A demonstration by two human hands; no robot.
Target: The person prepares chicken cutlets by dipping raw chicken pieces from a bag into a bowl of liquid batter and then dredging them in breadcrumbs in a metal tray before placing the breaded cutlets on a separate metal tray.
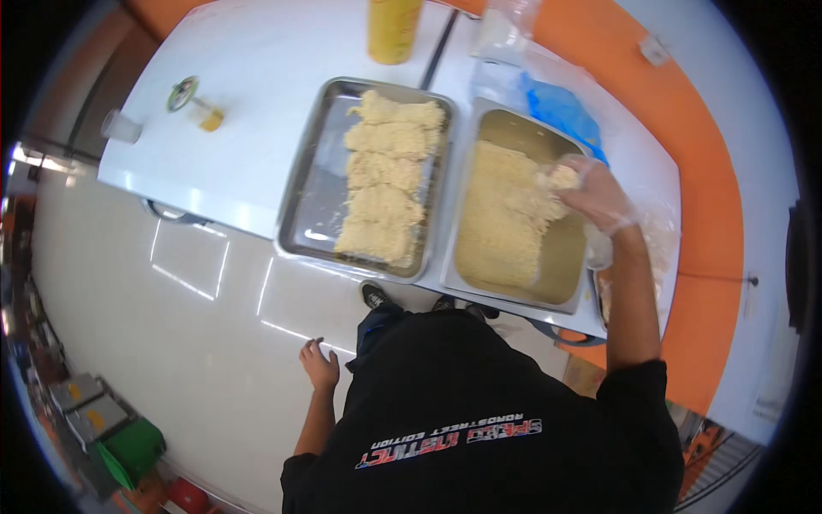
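Note:
My right hand (594,193), in a clear plastic glove, is over the right side of a deep metal pan (565,283). Its fingers are closed around a pale handful of breadcrumbs (564,178). Below it, a heap of pale yellow breadcrumbs (498,218) fills the left part of the pan, and a rough lump (538,211) that looks like a coated food piece lies at the heap's edge. To the left, a shallow metal tray (314,186) bears a column of several flat breaded pieces (385,173). My bare left hand (319,364) hangs beside my body, its fingers apart, with nothing in it.
A yellow cylindrical container (393,32) stands at the table's far side. Blue plastic (565,112) and clear bags (507,29) lie beyond the pan. A small cup with yellow contents (210,119) and a clear cup (122,127) stand left. Another tray (603,295) is partly behind my right arm.

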